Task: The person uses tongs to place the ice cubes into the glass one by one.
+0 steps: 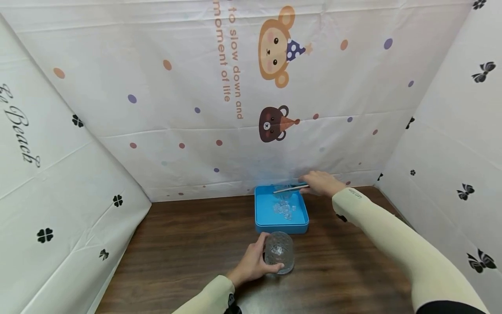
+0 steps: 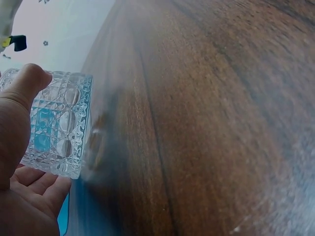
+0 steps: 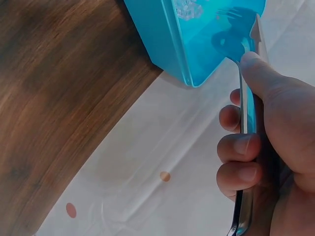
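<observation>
My left hand (image 1: 251, 263) grips a clear patterned drinking glass (image 1: 281, 253) on the wooden table, thumb on the near side and fingers on the far side. Some clear pieces show inside the glass. Its cut-glass wall fills the left of the left wrist view. Beyond it is a blue tray (image 1: 281, 228) with clear ice-like cubes (image 1: 283, 209) lying in it. My right hand (image 1: 320, 182), at the tray's far right corner, holds metal tongs (image 3: 244, 110) whose tips are over the tray's far part. Whether the tips hold a cube cannot be made out.
The dark wooden table (image 1: 188, 244) runs back to a white printed cloth (image 1: 219, 152) hanging close behind the tray. Similar white cloths stand at the left (image 1: 70, 209) and right (image 1: 451, 165).
</observation>
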A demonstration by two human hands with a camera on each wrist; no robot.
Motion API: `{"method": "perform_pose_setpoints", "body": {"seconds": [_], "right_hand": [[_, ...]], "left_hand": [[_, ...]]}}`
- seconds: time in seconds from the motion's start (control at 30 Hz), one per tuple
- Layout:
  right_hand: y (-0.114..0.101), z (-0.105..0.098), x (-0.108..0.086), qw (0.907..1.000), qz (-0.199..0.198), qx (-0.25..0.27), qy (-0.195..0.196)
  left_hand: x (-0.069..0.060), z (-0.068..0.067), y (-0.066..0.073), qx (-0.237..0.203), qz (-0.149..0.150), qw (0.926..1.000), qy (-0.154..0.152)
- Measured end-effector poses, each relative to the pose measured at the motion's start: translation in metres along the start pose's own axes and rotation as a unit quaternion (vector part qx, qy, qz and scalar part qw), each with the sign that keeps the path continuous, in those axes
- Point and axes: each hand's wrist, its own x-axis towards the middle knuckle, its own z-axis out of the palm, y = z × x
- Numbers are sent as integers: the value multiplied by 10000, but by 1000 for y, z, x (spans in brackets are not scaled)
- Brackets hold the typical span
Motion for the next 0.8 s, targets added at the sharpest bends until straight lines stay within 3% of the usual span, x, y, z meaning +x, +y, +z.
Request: {"method": "perform_pose_setpoints", "body": {"seconds": [0.3,0.8], "right_hand": [[-1,7,11,9993,191,-159,-285],[-9,14,13,9997,-7,-192,-159]], "left_hand": [[1,-1,0,106,35,9999,23],[0,1,0,38,-35,10000,85]]}}
